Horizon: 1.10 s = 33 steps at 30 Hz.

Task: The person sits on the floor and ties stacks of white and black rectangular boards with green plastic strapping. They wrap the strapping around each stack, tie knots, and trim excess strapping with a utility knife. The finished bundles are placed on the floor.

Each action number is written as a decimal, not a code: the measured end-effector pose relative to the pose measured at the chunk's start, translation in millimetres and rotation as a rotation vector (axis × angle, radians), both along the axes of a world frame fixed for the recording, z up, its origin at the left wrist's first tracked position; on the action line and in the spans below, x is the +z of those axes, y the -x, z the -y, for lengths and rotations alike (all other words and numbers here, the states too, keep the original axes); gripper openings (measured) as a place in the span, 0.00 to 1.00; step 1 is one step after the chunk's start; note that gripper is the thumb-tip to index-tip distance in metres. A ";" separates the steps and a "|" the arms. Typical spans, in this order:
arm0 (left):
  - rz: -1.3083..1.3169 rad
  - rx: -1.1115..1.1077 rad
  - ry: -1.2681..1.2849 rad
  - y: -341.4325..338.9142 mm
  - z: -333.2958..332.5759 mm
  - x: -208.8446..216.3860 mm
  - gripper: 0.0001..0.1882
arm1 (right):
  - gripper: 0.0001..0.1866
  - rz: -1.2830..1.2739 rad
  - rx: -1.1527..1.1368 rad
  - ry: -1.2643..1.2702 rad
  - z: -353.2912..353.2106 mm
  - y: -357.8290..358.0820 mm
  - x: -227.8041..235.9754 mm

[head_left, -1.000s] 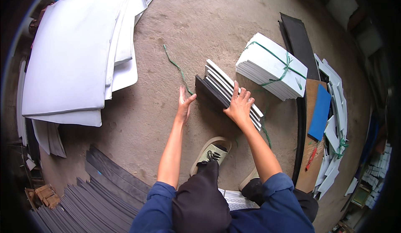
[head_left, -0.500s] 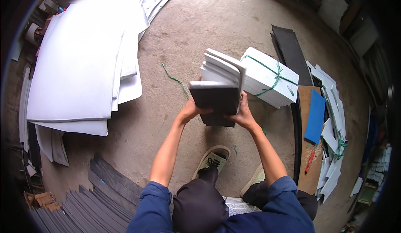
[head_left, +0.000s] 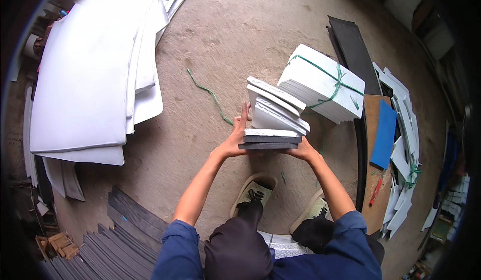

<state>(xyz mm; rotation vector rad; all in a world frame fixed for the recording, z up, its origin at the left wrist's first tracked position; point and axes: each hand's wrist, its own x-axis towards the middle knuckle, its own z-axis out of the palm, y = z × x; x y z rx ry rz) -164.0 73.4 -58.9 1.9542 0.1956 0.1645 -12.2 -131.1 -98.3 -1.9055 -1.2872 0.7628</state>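
Observation:
Between my two hands stands a loose stack of foam-like boards, with dark boards (head_left: 270, 143) nearest me and white boards (head_left: 278, 107) fanned unevenly behind them. My left hand (head_left: 235, 138) holds the stack's left side, its fingers stretched up along the edges. At the lower right corner, my right hand (head_left: 305, 150) grips the boards; most of its fingers are hidden behind or under them. Just beyond, to the right, a bundle of white boards (head_left: 325, 82) lies on the floor, tied with green string (head_left: 336, 82).
Large white sheets (head_left: 85, 79) are piled at the left. A loose green string (head_left: 208, 92) lies on the concrete floor (head_left: 240, 24). Dark strips (head_left: 120, 247) fill the lower left. At the right are a brown board (head_left: 373, 200), a blue piece (head_left: 383, 134), a red cutter (head_left: 376, 192) and white offcuts (head_left: 401, 195).
The held boards have tipped so that their edges now face up, and the white ones have spread apart. My left hand's fingers have straightened along the side.

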 end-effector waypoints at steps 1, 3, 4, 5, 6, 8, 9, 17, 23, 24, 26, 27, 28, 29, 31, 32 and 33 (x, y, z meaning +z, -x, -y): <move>0.016 -0.023 -0.077 -6.6 -0.4 -0.7 0.73 | 0.46 -0.027 -0.034 0.029 5.3 -4.1 -8.4; 0.000 0.016 -0.048 -18.8 0.7 -1.9 0.73 | 0.36 0.019 -0.113 0.010 13.3 -7.0 -19.2; -0.019 0.047 -0.045 -19.5 -3.9 -2.5 0.73 | 0.33 -0.035 -0.159 -0.095 1.7 -1.7 -6.8; -0.031 0.048 -0.071 -22.4 -9.4 -4.2 0.71 | 0.30 -0.085 -0.199 -0.202 -9.4 3.1 6.3; 0.021 0.035 0.120 -28.3 -11.4 -8.3 0.67 | 0.40 -0.038 -0.175 -0.237 -13.1 -0.7 13.6; 0.034 0.024 0.072 -29.0 -18.6 -14.7 0.59 | 0.51 0.041 -0.184 -0.338 -17.5 -0.2 25.9; 0.035 0.014 0.074 -31.0 -18.2 -11.8 0.54 | 0.55 0.067 -0.185 -0.354 -16.8 -1.1 31.4; -0.086 0.026 0.691 -16.5 -8.5 39.4 0.35 | 0.64 -0.233 -0.206 -0.193 -35.2 9.1 121.9; -0.063 0.108 1.052 -5.8 13.4 13.4 0.41 | 0.61 0.009 -0.309 0.064 -41.6 10.6 140.7; -0.032 0.151 1.017 -6.8 14.8 -3.4 0.42 | 0.61 0.095 -0.352 0.182 -45.3 13.4 142.5; 0.094 0.374 0.596 -4.5 2.5 -30.8 0.39 | 0.61 0.265 -0.432 0.420 -56.3 21.9 145.8; 0.038 0.468 0.468 -0.7 -1.6 -44.7 0.37 | 0.61 0.387 -0.494 0.436 -57.2 24.4 128.2; -0.018 0.567 0.330 6.5 -7.6 -59.1 0.34 | 0.61 0.390 -0.517 0.476 -60.8 25.5 109.4; -0.078 0.494 0.113 11.3 -3.5 -68.1 0.32 | 0.62 0.430 -0.528 0.516 -58.4 26.1 82.9; -0.186 0.331 -0.323 18.7 5.7 -77.1 0.30 | 0.66 0.623 -0.560 0.549 -55.3 32.0 50.0; -0.183 0.278 -0.397 17.7 6.2 -79.2 0.30 | 0.66 0.620 -0.559 0.552 -54.9 30.6 42.9; -0.182 0.224 -0.462 16.3 11.8 -80.1 0.30 | 0.67 0.617 -0.555 0.564 -54.2 30.0 43.6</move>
